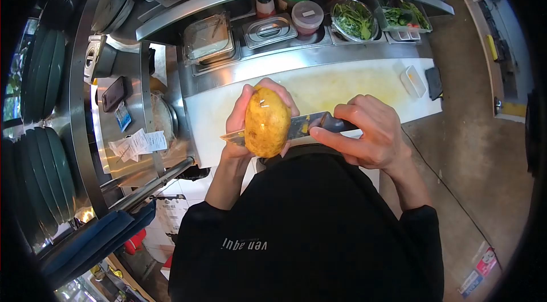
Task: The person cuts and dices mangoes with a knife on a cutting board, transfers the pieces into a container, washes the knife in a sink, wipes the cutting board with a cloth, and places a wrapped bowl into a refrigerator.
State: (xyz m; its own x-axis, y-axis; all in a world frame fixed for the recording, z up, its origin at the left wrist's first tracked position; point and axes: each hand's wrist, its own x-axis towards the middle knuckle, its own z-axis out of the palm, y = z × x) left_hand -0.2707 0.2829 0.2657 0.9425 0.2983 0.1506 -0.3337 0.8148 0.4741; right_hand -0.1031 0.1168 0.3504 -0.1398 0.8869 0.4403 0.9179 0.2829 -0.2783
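— What's the left hand (237,115) got there?
— A yellow oval piece of produce (266,117); from here I can't tell mango from potato. The thumb is on its left side and the fingers curl round the far end, gripping it.
— And the right hand (371,131)?
— Closed on the dark handle of a knife (297,126), yellow bits stuck to the blade. It runs leftward from that hand, passing behind the produce, with the tip showing past the left thumb. Whether the edge touches the skin, I can't see.
— What's around those 2 hands?
— A white cutting board (342,83) stretches beyond both. Ahead and right of the right hand sits a small clear container (412,81). Well left of the left hand lie some paper slips (138,144).
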